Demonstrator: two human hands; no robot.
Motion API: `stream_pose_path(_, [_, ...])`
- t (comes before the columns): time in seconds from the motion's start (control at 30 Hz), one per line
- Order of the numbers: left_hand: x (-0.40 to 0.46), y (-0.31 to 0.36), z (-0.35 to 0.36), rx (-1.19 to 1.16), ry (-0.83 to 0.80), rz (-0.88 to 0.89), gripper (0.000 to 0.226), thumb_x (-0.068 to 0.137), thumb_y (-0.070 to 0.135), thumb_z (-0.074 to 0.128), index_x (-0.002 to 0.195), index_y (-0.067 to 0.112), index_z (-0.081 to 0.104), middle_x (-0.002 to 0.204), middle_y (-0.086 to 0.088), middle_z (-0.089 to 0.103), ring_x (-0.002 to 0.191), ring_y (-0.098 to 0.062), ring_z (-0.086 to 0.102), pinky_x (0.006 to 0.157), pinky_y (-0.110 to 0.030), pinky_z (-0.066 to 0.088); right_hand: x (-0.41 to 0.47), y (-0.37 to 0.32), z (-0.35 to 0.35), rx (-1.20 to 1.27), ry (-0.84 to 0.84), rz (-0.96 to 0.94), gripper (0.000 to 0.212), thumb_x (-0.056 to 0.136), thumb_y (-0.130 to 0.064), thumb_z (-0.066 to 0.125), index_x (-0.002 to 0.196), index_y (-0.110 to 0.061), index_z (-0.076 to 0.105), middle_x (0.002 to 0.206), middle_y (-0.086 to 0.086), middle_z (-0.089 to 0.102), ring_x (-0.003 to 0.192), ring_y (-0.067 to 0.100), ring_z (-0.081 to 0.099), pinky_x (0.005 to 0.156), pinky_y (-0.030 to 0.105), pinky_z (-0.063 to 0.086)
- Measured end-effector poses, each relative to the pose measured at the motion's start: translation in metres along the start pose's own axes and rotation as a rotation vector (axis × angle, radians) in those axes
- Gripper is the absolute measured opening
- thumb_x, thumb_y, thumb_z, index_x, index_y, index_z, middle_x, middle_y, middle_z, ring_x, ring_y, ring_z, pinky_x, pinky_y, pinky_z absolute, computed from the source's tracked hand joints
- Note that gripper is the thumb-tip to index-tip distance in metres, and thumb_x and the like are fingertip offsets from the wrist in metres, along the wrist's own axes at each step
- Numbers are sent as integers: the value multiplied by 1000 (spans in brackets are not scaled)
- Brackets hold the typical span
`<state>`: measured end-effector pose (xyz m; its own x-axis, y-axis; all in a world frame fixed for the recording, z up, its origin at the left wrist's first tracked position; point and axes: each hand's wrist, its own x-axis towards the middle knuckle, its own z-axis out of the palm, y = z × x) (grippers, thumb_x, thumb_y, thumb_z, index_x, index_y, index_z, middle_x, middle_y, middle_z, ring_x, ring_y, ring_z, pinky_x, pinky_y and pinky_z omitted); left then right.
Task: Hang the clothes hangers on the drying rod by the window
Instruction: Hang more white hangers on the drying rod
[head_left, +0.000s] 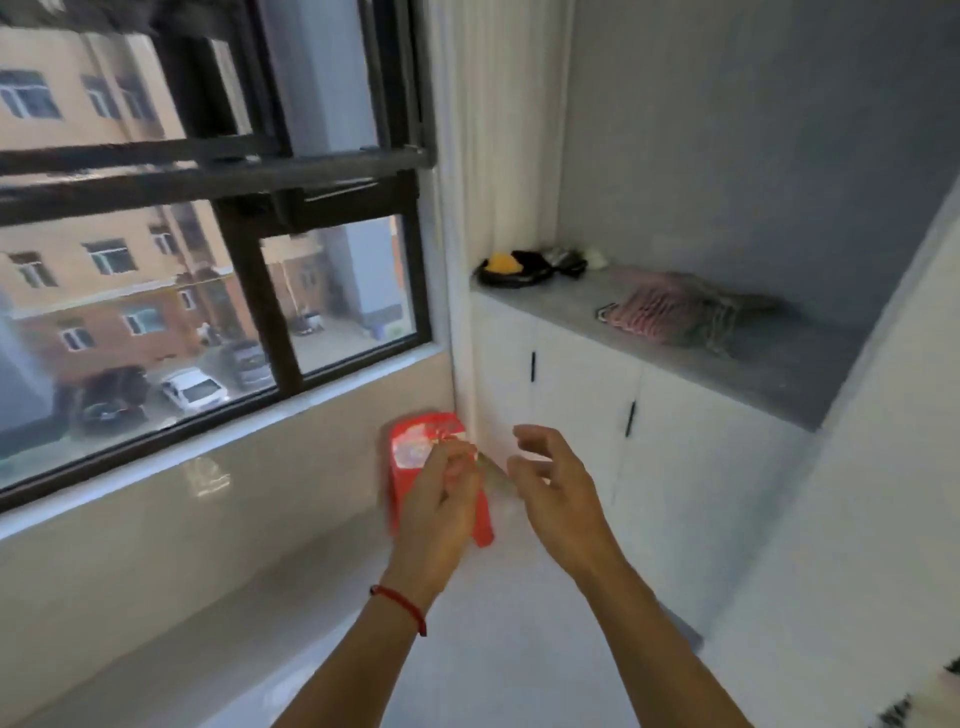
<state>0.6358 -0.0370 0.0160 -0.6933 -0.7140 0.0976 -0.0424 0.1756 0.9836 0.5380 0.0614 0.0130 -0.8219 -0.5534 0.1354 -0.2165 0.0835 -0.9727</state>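
Observation:
A red plastic stool (415, 441) stands on the floor in the corner below the window, with something pale and shiny lying on its seat; blur hides what it is. My left hand (436, 504), with a red string on its wrist, hovers over the stool's near side with curled fingers. A thin pale strip (493, 470) runs from its fingertips to the right, and I cannot tell whether the hand holds it. My right hand (556, 488) is just to the right, fingers loosely spread and holding nothing. A dark blurred bar (78, 21) crosses the top edge above the window.
The black-framed window (254, 291) fills the left, above a glossy beige wall and sill. White cabinets (576, 410) stand to the right; their grey top (779, 358) carries a pink striped cloth (660, 312) and a dark dish with a yellow item (506, 267). The floor is white tile.

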Motion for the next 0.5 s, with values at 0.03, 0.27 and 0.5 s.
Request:
stream_pose_path(0.03, [20, -5, 24, -10, -34, -1, 19, 102, 22, 53, 107, 32, 68, 99, -6, 72, 85, -25, 70, 80, -48, 60, 18, 10, -21, -34, 56, 25, 28, 99, -18, 59, 125, -29, 60, 122, -14, 62, 97, -2, 64, 76, 10, 48])
stream_pose_path(0.27, [160, -1, 168, 42, -257, -6, 20, 97, 20, 59, 114, 28, 64, 109, 3, 68, 94, -10, 62, 88, -37, 55, 143, 60, -138, -200, 326, 237, 31, 100, -21, 57, 130, -23, 55, 124, -6, 59, 86, -3, 57, 84, 24, 48])
stream_pose_path(0.5, [262, 9, 280, 135, -398, -17, 22, 97, 26, 59, 118, 30, 63, 119, 3, 66, 104, -5, 61, 95, -40, 55, 254, 122, -236, -199, 431, 366, 33, 97, -26, 61, 129, -23, 54, 120, -3, 61, 92, 10, 61, 85, 32, 53])
